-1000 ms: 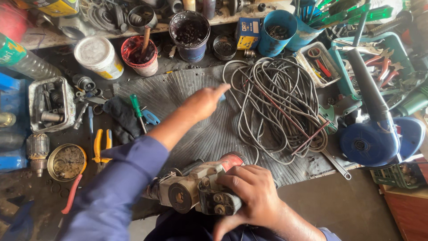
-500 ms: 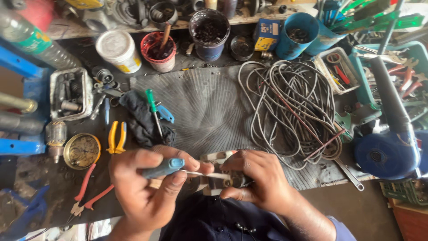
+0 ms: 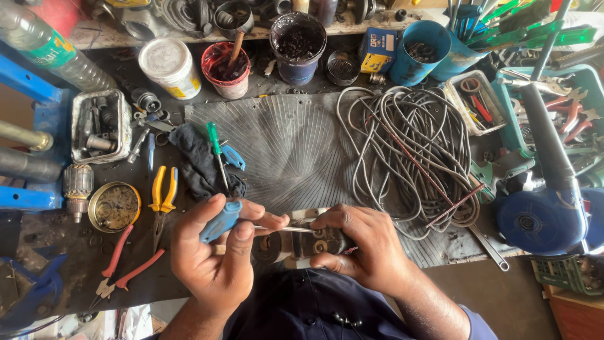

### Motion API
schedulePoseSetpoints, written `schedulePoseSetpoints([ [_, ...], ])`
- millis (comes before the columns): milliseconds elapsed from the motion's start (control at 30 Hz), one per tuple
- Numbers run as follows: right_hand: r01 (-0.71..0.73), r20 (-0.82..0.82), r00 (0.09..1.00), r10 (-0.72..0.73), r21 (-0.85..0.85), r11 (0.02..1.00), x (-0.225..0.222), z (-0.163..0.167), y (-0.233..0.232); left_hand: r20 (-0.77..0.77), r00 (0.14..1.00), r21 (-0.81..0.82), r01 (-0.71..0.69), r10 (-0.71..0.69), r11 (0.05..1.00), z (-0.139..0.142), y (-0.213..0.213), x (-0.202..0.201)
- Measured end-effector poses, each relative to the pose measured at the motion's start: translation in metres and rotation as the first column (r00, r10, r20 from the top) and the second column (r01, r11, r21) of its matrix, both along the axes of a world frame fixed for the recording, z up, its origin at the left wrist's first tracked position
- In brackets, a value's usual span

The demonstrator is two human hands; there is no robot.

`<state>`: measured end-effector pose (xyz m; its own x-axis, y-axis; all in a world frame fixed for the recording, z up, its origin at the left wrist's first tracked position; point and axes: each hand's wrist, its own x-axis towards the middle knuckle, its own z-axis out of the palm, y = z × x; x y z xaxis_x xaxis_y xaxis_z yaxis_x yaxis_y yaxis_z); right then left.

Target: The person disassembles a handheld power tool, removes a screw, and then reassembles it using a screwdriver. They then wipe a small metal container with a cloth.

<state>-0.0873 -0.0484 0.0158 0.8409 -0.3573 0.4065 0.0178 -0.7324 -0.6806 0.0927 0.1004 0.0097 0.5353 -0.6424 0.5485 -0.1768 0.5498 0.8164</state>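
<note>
Behind the hands, red tub (image 3: 226,70) holds a stick (image 3: 235,48).

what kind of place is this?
Most likely a power-tool or electrical repair bench: a motor armature, pliers and a tangle of grey cable crowd it, and the hands work a blue-handled screwdriver into a small metal housing.

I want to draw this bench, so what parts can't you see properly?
- Head view: the metal part is mostly covered by the right hand.
- The screwdriver tip vanishes behind the fingers; the left hand wraps its blue handle.
- The blue blower is cut off at the right edge.
</note>
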Motion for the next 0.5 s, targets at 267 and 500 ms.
schedulePoseSetpoints([
  [267, -0.005, 0.019, 1.0, 0.005, 0.019, 1.0, 0.001, 0.001, -0.001, 0.262, 0.949, 0.18, -0.227, 0.176, 0.957, 0.054, 0.002, 0.023],
  [500, -0.004, 0.03, 1.0, 0.005, -0.011, 1.0, 0.001, 0.002, 0.0, 0.761, 0.596, -0.067, -0.319, 0.255, 0.945, 0.053, 0.01, 0.048],
])
